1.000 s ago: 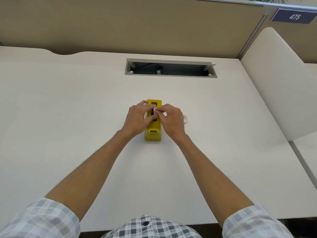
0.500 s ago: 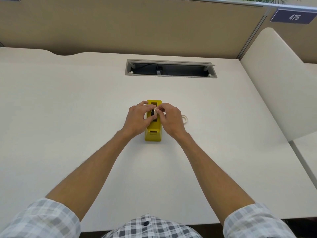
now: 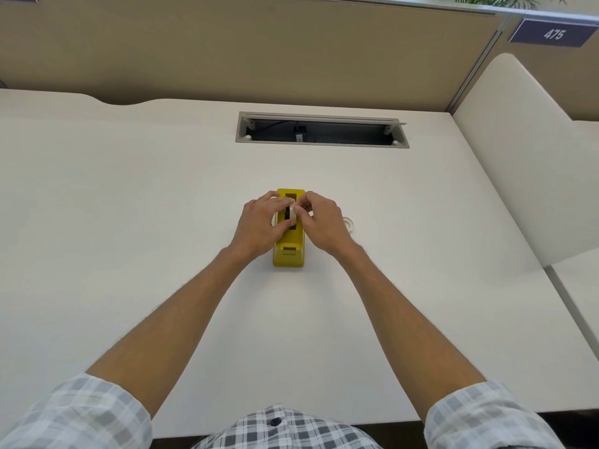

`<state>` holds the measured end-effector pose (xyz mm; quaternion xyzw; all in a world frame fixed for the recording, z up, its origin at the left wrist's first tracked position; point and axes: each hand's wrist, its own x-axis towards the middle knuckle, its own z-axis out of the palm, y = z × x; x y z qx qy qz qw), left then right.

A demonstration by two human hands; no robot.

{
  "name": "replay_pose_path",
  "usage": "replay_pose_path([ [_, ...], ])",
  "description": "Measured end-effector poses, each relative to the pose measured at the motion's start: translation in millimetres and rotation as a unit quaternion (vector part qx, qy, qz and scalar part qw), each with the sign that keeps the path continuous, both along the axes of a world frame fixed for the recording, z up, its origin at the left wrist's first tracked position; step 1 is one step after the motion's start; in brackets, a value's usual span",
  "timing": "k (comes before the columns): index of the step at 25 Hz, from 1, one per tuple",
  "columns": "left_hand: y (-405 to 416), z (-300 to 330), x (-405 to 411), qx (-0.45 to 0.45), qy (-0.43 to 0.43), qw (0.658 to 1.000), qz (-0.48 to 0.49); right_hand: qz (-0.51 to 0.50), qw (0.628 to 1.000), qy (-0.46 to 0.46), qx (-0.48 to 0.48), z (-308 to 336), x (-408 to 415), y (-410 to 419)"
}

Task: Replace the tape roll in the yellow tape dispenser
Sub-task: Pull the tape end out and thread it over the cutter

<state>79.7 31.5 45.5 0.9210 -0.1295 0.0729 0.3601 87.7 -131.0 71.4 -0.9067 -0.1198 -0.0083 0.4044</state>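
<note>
The yellow tape dispenser [image 3: 289, 251] sits about mid-table on the white table [image 3: 129, 222], long axis pointing away from the person, cutter end nearest them. There's a tape roll [image 3: 292, 211] standing on edge in the dispenser's top slot, pale with a dark hub beside it, and both hands are on it. The left hand [image 3: 259, 226] comes in from the left side of the dispenser with fingers curled over the top and the thumb laid across the body just below the slot, so it's pressing on the roll and the housing at once. The right hand [image 3: 324, 223] is pinching the right edge of the roll between thumb and fingertips, other fingers tucked in.

Just right of the right hand, partly hidden behind it, a second tape roll [image 3: 349, 223] lies flat on the table, whitish and thin-looking. Can't tell how much tape is on it.

Further back there's a long cable slot [image 3: 321, 129] cut into the table with a plug and cord inside. Behind that is a tan partition [image 3: 259, 50], and up in the right corner a dark number plate [image 3: 553, 34] reading 475. Plaid sleeves [image 3: 81, 416] are rolled above the elbows.
</note>
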Motion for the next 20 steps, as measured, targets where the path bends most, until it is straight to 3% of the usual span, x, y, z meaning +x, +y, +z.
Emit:
replay_pose_path([
  [4, -0.2, 2.1, -0.8, 0.004, -0.003, 1.000, -0.001, -0.016, 0.998, 0.005, 0.057, 2.1, -5.4, 0.4],
  [8, -1.0, 2.5, -1.0, 0.009, -0.001, 1.000, 0.002, -0.028, 0.998, -0.005, 0.050, 2.8, -6.0, 1.9],
  [13, -0.9, 3.5, -1.2, 0.004, -0.005, 1.000, -0.001, -0.021, 0.992, -0.093, -0.086, 4.7, -5.6, 4.7],
  [16, -1.5, 4.7, -1.7, -0.005, 0.007, 1.000, 0.007, -0.018, 0.966, -0.190, -0.177, 4.9, -7.4, 6.9],
  [20, -1.5, 7.9, -2.9, -0.019, 0.009, 1.000, 0.006, -0.013, 0.938, -0.282, -0.203, 3.9, -10.3, 9.7],
])
